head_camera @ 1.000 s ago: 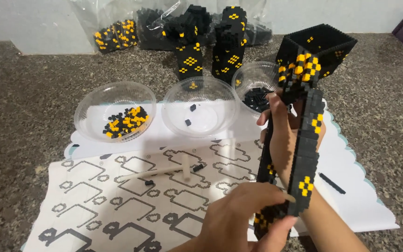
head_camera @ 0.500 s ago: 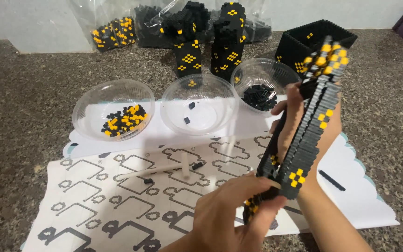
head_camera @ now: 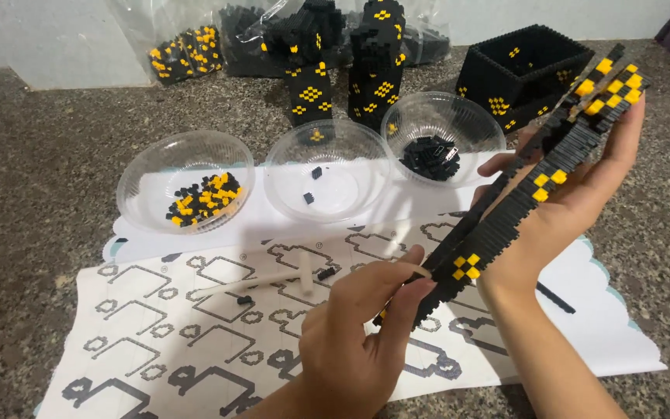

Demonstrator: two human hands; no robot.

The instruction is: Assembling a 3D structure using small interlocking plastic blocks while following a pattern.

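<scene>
We hold a long black-and-yellow brick panel [head_camera: 521, 209] tilted across the right of the frame. Our right hand [head_camera: 575, 194] cradles its upper half, fingers curled loosely; our left hand [head_camera: 358, 341] pinches its lower end. It looks light, stiff but brittle along the seams, so we judge supporting both ends wisest.

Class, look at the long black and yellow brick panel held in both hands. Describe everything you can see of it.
The long black brick panel with yellow checker patches looks built from tiny plastic blocks. It is thin and flat, seen nearly edge-on, slanting from lower left to upper right above the printed instruction sheet. Yellow patches sit near both ends and the middle. The right hand cradles its upper part from behind; the left hand pinches its lower end.
</scene>
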